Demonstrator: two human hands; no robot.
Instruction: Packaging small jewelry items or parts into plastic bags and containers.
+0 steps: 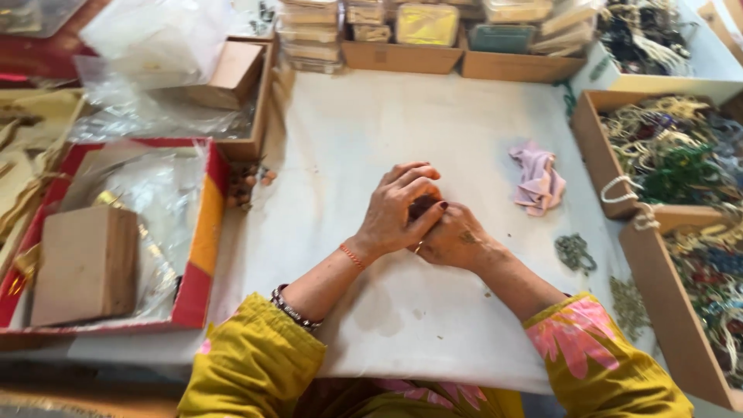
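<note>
My left hand (396,207) and my right hand (455,241) are pressed together at the middle of a white cloth-covered table (371,116). The left hand lies partly over the right, fingers curled. Between them a small dark object (422,206) shows; most of it is hidden by the fingers and I cannot tell what it is. My left wrist carries an orange thread and a beaded bracelet. Both sleeves are yellow with pink flowers.
A crumpled pink cloth (538,182) lies to the right of the hands. Cardboard boxes (672,147) of tangled bead jewellery line the right edge, with small metal pieces (574,251) beside them. A red-rimmed tray (205,232) holds plastic and a brown box (85,263). Stacked packets (309,31) stand at the back.
</note>
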